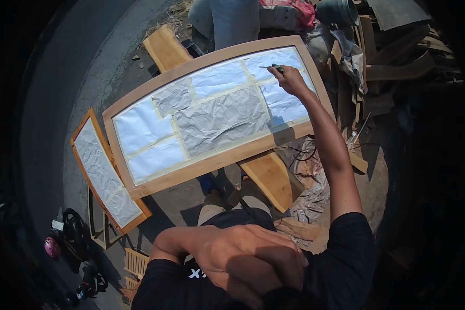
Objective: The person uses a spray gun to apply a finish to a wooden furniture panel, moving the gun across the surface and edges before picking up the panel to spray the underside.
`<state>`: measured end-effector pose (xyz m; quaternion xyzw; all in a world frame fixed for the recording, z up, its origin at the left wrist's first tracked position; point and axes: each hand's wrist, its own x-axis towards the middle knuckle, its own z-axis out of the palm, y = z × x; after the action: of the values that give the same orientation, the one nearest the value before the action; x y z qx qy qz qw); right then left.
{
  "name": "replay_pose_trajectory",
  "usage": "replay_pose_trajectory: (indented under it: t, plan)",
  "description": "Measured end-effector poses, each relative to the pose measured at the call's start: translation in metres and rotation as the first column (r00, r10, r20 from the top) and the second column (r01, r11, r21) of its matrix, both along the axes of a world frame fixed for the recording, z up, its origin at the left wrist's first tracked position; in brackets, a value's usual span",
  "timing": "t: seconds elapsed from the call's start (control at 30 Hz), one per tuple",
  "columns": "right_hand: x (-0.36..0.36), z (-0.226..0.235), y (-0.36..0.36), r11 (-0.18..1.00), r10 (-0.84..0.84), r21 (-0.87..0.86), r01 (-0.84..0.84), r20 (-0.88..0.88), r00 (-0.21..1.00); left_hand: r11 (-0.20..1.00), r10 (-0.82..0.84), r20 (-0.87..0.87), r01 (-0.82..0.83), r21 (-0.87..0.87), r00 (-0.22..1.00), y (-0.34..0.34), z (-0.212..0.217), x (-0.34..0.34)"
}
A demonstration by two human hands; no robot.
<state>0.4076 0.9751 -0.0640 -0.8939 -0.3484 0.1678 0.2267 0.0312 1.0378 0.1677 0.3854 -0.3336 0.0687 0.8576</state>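
My right hand reaches over the far right part of a large wooden frame with a curved top rail. Its fingers are closed on a screwdriver with a dark green handle, its thin shaft pointing left above the panel. White and grey paper sheets, joined with pale tape, cover the panel inside the frame. Very close to the camera, my left hand is bent in front of my chest with its fingers curled together. Their tips are hidden, so what they hold, if anything, does not show.
Wooden boards lie beneath the frame. A smaller paper-covered wooden frame leans at the left, near black cables or tools. Scrap wood is heaped at the far right. Pale sacks stand behind; crumpled sheeting lies right.
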Motion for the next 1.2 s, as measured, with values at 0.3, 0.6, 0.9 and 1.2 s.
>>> replay_pose_trajectory:
  t: [0.3, 0.6, 0.9, 1.2]
  plan:
    - [0.113, 0.007, -0.046, 0.952, -0.256, -0.103, 0.289, 0.255, 0.933, 0.037, 0.866, 0.037, -0.138, 0.99, 0.499, 0.067, -0.263, -0.009]
    - [-0.108, 0.044, 0.108, 0.886, 0.437, -0.187, -0.424, 0.033, 0.899, -0.519, 0.8, 0.471, 0.035, 0.854, 0.371, 0.184, -0.368, 0.005]
    - [-0.254, 0.044, 0.245, 0.799, 0.598, -0.05, -0.599, -0.04, 0.8, -0.502, 0.863, 0.492, 0.096, 0.859, 0.117, 0.235, -0.385, -0.061]
    - [-0.343, 0.028, 0.32, 0.815, 0.552, 0.059, -0.576, 0.22, 0.804, -0.458, 0.844, 0.502, 0.232, 0.858, -0.189, 0.278, -0.382, -0.231]
